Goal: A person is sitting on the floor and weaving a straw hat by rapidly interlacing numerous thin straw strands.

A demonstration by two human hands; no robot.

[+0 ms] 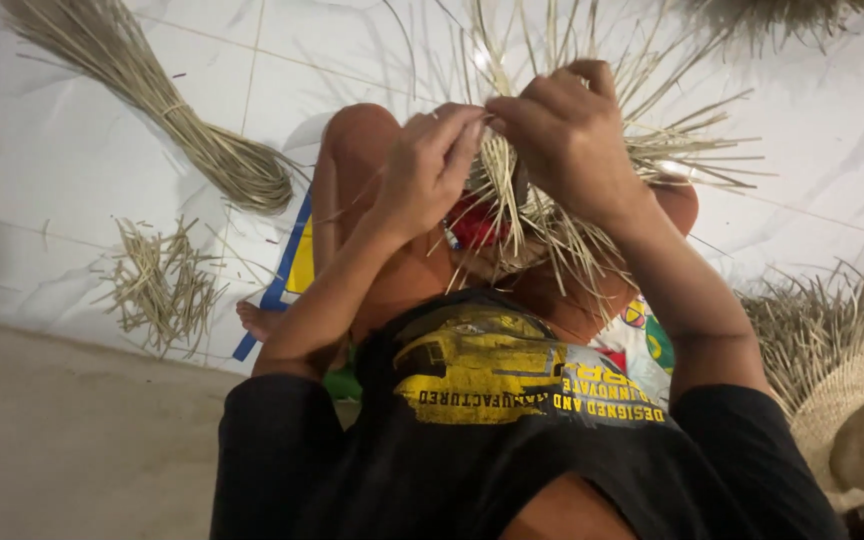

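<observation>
Both hands pinch thin pale straw strands of a half-woven straw piece held above the knees: the left hand and the right hand meet fingertip to fingertip. A tied bundle of dry straw lies on the white tiled floor, well apart.

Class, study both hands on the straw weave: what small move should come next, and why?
Probably the left hand should pull its pinched strand snug while the right hand steadies the half-woven straw piece. Both hands meet at one spot, with many loose strand ends fanning outward.
</observation>
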